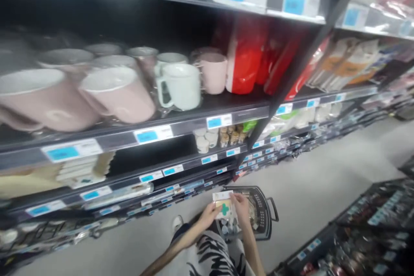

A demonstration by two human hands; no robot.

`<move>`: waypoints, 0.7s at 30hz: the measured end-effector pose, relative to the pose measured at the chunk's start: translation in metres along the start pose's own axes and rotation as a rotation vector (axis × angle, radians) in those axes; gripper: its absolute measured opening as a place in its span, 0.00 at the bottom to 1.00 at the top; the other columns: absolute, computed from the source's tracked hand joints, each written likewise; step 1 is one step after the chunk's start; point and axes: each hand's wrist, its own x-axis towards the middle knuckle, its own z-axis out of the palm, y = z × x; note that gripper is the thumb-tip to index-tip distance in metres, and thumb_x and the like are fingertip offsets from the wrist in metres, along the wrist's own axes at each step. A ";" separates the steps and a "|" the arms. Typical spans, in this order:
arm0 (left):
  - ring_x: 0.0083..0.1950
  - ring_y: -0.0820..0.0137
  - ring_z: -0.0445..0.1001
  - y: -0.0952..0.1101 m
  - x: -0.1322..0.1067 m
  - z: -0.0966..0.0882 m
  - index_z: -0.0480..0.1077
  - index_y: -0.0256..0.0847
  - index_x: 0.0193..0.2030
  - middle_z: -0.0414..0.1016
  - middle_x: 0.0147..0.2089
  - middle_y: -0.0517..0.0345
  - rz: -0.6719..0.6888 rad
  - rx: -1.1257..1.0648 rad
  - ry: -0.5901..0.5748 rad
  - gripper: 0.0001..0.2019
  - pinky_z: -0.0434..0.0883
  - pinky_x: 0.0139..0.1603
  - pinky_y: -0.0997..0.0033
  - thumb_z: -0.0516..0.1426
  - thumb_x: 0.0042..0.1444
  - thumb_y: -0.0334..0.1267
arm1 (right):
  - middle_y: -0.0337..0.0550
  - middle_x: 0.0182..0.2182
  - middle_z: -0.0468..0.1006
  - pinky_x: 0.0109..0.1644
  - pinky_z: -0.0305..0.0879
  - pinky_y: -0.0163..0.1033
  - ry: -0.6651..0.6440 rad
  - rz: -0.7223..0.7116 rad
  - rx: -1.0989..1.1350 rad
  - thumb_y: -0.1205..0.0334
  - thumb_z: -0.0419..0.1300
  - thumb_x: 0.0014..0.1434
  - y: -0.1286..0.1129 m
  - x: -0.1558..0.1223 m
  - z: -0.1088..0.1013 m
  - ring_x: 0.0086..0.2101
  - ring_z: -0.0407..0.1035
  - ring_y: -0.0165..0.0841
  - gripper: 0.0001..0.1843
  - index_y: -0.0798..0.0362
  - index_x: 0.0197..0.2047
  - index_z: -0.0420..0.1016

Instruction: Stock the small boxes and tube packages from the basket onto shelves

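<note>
A small flat packet [224,208] with a white top strip and a green cross is held up between my two hands. My left hand [208,216] pinches its left edge. My right hand [241,208] is closed on its right side, near the top corner. Below the packet sits a dark shopping basket [267,220] with a handle, holding several small goods that are too blurred to name. Part of the basket is covered by my hands and the packet.
On the left shelf [246,114] stand pink mugs [121,99] and a pale mint mug [184,88], beside red packages [244,64]. Small corked jars [233,137] stand lower down. A dark shelf post [284,82] rises here. Another rack [365,224] borders the grey floor [317,181].
</note>
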 end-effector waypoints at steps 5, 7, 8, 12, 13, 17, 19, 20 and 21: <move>0.55 0.55 0.77 0.048 -0.013 -0.041 0.74 0.38 0.57 0.80 0.56 0.44 0.182 -0.017 0.134 0.34 0.74 0.56 0.60 0.60 0.56 0.65 | 0.45 0.25 0.84 0.32 0.70 0.39 0.000 -0.086 0.013 0.36 0.75 0.42 -0.031 0.002 0.057 0.26 0.75 0.38 0.28 0.54 0.30 0.82; 0.51 0.58 0.78 0.057 -0.018 -0.049 0.73 0.38 0.56 0.81 0.53 0.46 0.189 -0.023 0.176 0.33 0.75 0.52 0.62 0.59 0.58 0.65 | 0.46 0.27 0.85 0.34 0.71 0.38 0.010 -0.106 0.034 0.37 0.75 0.43 -0.034 -0.002 0.074 0.27 0.76 0.37 0.28 0.55 0.31 0.82; 0.48 0.59 0.78 0.057 -0.021 -0.052 0.72 0.38 0.57 0.81 0.51 0.47 0.181 -0.034 0.187 0.33 0.75 0.50 0.63 0.58 0.59 0.65 | 0.46 0.27 0.85 0.34 0.71 0.38 0.014 -0.118 0.033 0.37 0.75 0.44 -0.033 -0.004 0.080 0.28 0.76 0.37 0.27 0.55 0.31 0.81; 0.48 0.60 0.78 0.056 -0.037 -0.060 0.62 0.39 0.69 0.78 0.55 0.44 0.179 0.060 0.344 0.35 0.76 0.50 0.60 0.57 0.62 0.57 | 0.48 0.28 0.85 0.36 0.72 0.39 0.064 -0.147 0.013 0.37 0.74 0.45 -0.024 -0.018 0.091 0.30 0.78 0.39 0.28 0.56 0.32 0.82; 0.54 0.59 0.77 0.060 -0.042 -0.063 0.60 0.40 0.72 0.74 0.61 0.42 0.229 0.143 0.385 0.35 0.75 0.56 0.58 0.58 0.62 0.52 | 0.49 0.28 0.85 0.36 0.73 0.39 0.097 -0.148 0.016 0.36 0.74 0.45 -0.022 -0.020 0.090 0.30 0.78 0.39 0.29 0.56 0.32 0.82; 0.78 0.53 0.55 0.091 -0.062 -0.076 0.63 0.44 0.74 0.55 0.78 0.45 0.539 0.551 0.151 0.38 0.56 0.78 0.48 0.59 0.55 0.31 | 0.49 0.28 0.85 0.34 0.72 0.39 0.219 -0.162 0.030 0.34 0.75 0.43 -0.026 -0.025 0.084 0.28 0.77 0.38 0.31 0.57 0.31 0.81; 0.81 0.52 0.48 0.105 -0.067 -0.078 0.65 0.46 0.73 0.53 0.80 0.51 0.635 0.649 -0.031 0.40 0.48 0.81 0.47 0.60 0.51 0.27 | 0.47 0.26 0.84 0.32 0.71 0.37 0.225 -0.180 0.042 0.34 0.74 0.44 -0.033 -0.027 0.084 0.27 0.75 0.36 0.31 0.57 0.31 0.80; 0.81 0.52 0.47 0.109 -0.067 -0.077 0.66 0.47 0.73 0.54 0.80 0.52 0.657 0.644 -0.062 0.39 0.47 0.81 0.47 0.61 0.52 0.27 | 0.46 0.26 0.84 0.31 0.70 0.37 0.215 -0.184 0.056 0.34 0.74 0.45 -0.038 -0.028 0.085 0.26 0.75 0.35 0.31 0.56 0.31 0.80; 0.81 0.53 0.49 0.111 -0.066 -0.075 0.67 0.47 0.72 0.56 0.79 0.52 0.663 0.599 -0.047 0.37 0.48 0.81 0.48 0.61 0.53 0.28 | 0.45 0.25 0.83 0.30 0.71 0.36 0.190 -0.184 0.075 0.34 0.75 0.44 -0.042 -0.031 0.086 0.26 0.75 0.35 0.31 0.56 0.31 0.79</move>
